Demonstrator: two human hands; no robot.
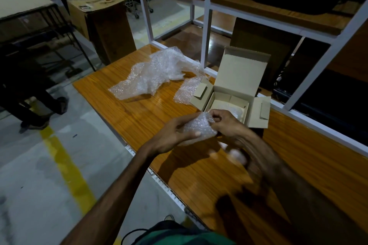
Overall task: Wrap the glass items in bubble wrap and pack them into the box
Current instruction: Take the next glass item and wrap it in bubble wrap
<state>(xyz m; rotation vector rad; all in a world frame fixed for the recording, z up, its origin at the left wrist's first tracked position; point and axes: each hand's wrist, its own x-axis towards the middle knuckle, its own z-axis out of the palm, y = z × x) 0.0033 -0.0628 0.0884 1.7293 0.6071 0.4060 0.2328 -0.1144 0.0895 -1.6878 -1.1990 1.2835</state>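
Head view: wood-grain surface point(151, 109) runs away from the person, white rack frame point(207, 26) along its far and right edges. Loose bubble wrap sheet point(159, 71) lies crumpled near the far left corner, a smaller strip point(185, 91) just beside the box. Open cardboard box point(242, 77) sits at the far right edge, lid flap upright, side flaps splayed; something pale lies inside, can't tell what. Wrapped bundle point(199, 125) is held above the surface just in front of the box, long axis roughly left-right. Glass inside isn't visible through the wrap. Left hand point(171, 137) cradles the bundle from below and left, thumb pressed on top. Right hand point(225, 123) pinches the wrap's loose end at the bundle's right side; that forearm is motion-blurred. Key relation: box opening lies directly beyond and slightly right of the bundle, right hand nearer to it. Judgement: wrap end being tucked, then a short forward drop into the box.
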